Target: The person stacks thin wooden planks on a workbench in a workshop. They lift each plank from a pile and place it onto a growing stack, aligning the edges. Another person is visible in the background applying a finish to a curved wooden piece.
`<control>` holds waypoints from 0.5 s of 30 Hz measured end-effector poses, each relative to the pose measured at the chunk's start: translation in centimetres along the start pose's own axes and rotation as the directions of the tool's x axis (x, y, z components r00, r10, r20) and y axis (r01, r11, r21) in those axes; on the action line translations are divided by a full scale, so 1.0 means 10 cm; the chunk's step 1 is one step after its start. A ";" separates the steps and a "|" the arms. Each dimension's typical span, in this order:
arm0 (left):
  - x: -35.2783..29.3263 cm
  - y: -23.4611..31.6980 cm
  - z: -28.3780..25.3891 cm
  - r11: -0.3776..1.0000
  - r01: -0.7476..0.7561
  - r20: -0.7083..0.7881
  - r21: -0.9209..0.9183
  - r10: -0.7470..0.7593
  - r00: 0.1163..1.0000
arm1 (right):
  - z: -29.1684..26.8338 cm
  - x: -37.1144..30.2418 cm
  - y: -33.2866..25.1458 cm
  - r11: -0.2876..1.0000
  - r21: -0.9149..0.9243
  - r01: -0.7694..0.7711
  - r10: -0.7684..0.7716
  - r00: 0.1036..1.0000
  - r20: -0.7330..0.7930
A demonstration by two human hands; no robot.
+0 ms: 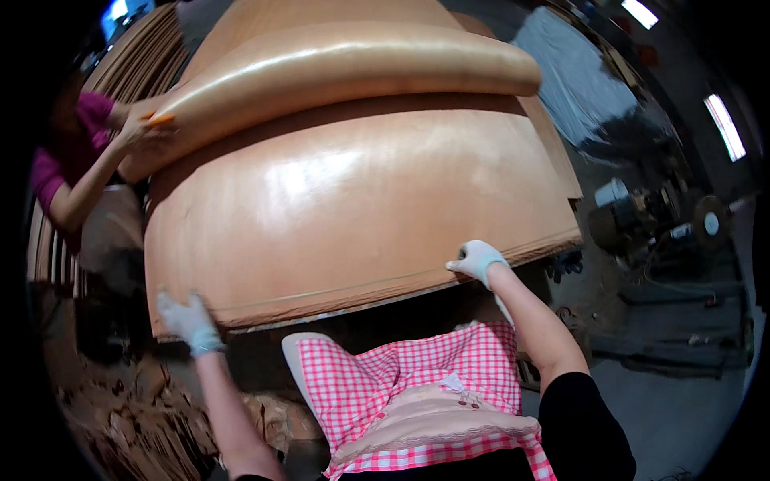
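Note:
A broad stack of thin, light-brown wood veneer sheets (pixel 353 200) lies before me, its layered near edge ragged. My left hand (pixel 190 322), in a pale glove and slightly blurred, rests at the near left corner with thumb and fingers apart. Farther right, my gloved right hand (pixel 479 260) has its fingers closed at the front edge of the top sheet. Across the far part of the stack lies a large rolled veneer sheet (pixel 361 68), its surface shiny.
At the left a co-worker in a purple top (pixel 72 152) has a hand holding something orange (pixel 162 119) against the roll. More stacked sheets (pixel 148 52) stand behind. Plastic sheeting (pixel 573 72), a white bucket (pixel 612 192) and machinery (pixel 642 216) are at right; wood scraps (pixel 136 425) lie lower left.

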State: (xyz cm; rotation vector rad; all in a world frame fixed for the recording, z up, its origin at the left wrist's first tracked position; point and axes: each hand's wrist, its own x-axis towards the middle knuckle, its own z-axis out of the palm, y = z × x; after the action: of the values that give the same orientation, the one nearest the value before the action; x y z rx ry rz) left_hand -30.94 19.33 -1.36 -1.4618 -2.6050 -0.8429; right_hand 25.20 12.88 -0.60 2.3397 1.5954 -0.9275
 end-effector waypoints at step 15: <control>-2.41 2.46 0.91 0.818 -0.556 0.551 -0.148 0.535 0.641 | -0.53 0.04 1.56 0.974 0.186 0.129 -0.129 0.992 -0.011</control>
State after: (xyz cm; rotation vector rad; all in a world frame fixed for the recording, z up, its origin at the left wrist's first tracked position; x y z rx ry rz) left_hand 4.15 14.92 -5.26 -2.6321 -2.1775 -0.2944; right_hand 41.22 9.09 0.17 2.3769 1.7483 -1.1523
